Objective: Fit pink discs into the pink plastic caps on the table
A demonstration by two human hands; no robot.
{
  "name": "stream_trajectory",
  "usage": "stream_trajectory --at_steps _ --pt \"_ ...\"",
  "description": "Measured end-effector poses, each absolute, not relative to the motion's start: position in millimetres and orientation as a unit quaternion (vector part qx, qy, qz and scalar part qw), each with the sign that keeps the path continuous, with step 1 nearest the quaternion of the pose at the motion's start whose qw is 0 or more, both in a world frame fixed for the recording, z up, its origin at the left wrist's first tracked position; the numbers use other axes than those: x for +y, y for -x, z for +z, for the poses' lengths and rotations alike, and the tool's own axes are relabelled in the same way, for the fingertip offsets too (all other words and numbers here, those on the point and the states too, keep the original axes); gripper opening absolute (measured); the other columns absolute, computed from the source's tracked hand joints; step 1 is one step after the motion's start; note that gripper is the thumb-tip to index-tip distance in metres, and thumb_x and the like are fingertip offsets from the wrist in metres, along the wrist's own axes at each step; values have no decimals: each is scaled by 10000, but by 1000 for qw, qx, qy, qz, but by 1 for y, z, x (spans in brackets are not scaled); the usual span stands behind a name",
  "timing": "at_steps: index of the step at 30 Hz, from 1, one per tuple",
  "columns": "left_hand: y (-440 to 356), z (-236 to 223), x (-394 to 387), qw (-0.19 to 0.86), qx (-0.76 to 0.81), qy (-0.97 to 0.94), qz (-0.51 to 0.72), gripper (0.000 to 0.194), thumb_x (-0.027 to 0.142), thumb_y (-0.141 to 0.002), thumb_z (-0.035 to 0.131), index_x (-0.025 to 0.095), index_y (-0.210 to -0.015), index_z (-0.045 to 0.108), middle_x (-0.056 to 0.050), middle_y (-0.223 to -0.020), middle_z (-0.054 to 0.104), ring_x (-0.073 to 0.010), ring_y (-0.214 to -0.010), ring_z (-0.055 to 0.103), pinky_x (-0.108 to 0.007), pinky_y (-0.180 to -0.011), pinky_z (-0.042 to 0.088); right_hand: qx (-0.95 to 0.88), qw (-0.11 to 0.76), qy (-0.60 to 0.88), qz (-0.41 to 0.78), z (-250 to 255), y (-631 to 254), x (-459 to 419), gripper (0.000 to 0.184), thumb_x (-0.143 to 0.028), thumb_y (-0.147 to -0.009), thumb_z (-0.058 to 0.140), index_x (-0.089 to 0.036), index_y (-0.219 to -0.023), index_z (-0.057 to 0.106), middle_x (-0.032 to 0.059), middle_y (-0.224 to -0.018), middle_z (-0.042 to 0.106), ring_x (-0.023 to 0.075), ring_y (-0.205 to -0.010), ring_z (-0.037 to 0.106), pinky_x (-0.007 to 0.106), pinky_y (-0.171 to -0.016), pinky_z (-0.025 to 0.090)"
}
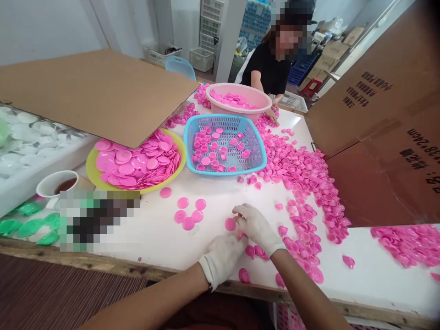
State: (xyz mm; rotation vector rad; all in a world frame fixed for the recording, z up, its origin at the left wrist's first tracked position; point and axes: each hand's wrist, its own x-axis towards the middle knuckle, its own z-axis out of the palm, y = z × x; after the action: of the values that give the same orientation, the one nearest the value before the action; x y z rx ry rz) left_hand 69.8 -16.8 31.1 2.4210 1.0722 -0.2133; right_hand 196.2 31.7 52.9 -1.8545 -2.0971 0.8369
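Both my hands wear white gloves and meet near the table's front edge. My right hand (255, 225) has its fingers curled and pinches a round pink disc (230, 223) at its left side. My left hand (223, 258) lies just below it, fingers closed against the right hand; what it holds is hidden. Several loose pink discs (188, 213) lie on the white table (158, 229) to the left. Small pink caps (302, 183) spread in a long heap to the right.
A blue basket (258, 153) holds pink caps, a yellow plate (90, 167) is heaped with pink discs, and a pink basin (256, 98) stands behind. Another person sits at the far side. Cardboard sheets flank left and right. A paper cup (57, 182) and green lids (30, 224) lie left.
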Motion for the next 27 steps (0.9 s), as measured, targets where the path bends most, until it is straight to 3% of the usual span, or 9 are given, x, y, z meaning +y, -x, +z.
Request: stream_trajectory --at_steps 4,8,12,15,20,27 --pt "-24 27 -26 270 430 -860 -56 456 87 -855 391 174 -1299 444 -117 -945 665 -238 -792 656 -350 -659 526 -721 61 632 278 39 -184 23 247 -36 -662 486 -179 -834 592 62 -899 561 178 -798 519 286 -725 382" --pt "7 21 -32 384 510 -761 115 428 138 -854 407 183 -1276 457 -104 -1040 653 -206 -896 641 -344 -799 515 -712 72 630 301 38 -180 20 180 -40 -703 457 -181 -794 524 42 -831 561 167 -782 522 282 -722 385" --pt "7 18 -26 606 553 -524 230 331 267 -878 372 147 -1175 453 -22 -744 604 -135 -564 607 -264 -529 499 -659 105 632 394 37 -180 13 91 -131 -792 424 -203 -823 469 -20 -706 524 117 -609 532 232 -562 409" --pt "-1 17 -19 702 530 -407 248 256 325 -849 436 152 -1036 454 20 -657 546 -112 -487 572 -217 -439 434 -535 163 636 532 29 -171 4 146 -153 -776 443 -206 -909 473 -40 -691 517 88 -500 510 203 -451 385" --pt "-7 10 -10 748 493 -364 255 173 324 -794 517 182 -832 427 63 -506 502 -68 -373 465 -173 -389 343 -491 159 599 612 15 -159 -3 89 -225 -790 475 -201 -864 517 -30 -654 557 80 -446 512 184 -391 383" --pt "-10 2 -3 734 527 -364 224 146 237 -767 530 204 -747 389 46 -481 544 -117 -400 552 -199 -381 406 -389 146 586 696 12 -158 0 166 -215 -768 498 -215 -934 488 -33 -614 609 121 -476 600 225 -435 486"
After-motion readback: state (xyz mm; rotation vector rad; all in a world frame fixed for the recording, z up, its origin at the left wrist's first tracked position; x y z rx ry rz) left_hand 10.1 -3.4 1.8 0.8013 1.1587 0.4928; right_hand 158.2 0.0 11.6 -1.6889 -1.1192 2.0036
